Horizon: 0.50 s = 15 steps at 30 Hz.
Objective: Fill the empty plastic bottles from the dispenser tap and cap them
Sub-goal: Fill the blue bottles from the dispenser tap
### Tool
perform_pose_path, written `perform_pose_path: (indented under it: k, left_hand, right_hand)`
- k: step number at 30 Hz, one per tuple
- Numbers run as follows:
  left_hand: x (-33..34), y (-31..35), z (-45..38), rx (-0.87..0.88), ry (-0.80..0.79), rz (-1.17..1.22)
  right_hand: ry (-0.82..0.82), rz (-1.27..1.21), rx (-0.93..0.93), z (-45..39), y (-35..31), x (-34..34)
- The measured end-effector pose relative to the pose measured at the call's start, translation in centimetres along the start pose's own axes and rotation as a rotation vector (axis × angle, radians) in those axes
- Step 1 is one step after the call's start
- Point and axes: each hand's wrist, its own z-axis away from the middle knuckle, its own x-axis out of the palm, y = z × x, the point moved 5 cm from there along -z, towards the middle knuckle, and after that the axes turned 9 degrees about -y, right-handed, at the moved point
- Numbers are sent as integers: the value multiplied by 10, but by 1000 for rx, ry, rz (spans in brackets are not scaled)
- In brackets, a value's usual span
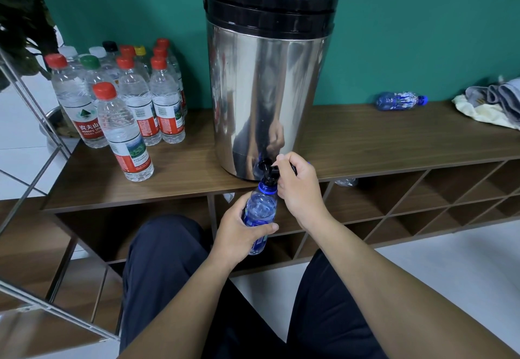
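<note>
The right hand curls its fingers round the black lever of the small black plastic tap, thumb side towards the steel. Just beneath the tap's spout, the left hand wraps its fingers and thumb round the middle of a small blue-tinted clear plastic bottle, holding its open blue-ringed neck right up under the spout; whether water is running I cannot tell. The tap sits at the foot of a tall, shiny steel cylindrical dispenser with a black lid, which stands on a long brown wooden shelf top. To the left of the dispenser stands a cluster of capped clear bottles with red labels, seemingly full, so much of the job looks done. To the right of the dispenser a second blue bottle lies on its side, capped, contents unclear. The held bottle has yet to be capped.
</note>
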Motion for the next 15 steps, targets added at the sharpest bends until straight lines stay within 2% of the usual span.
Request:
perform_pose_path:
  k: [15]
  left_hand:
    - [0,-1,-1,-2,-3,-12]
  right_hand:
    - [4,-29,-9,-1,2,0]
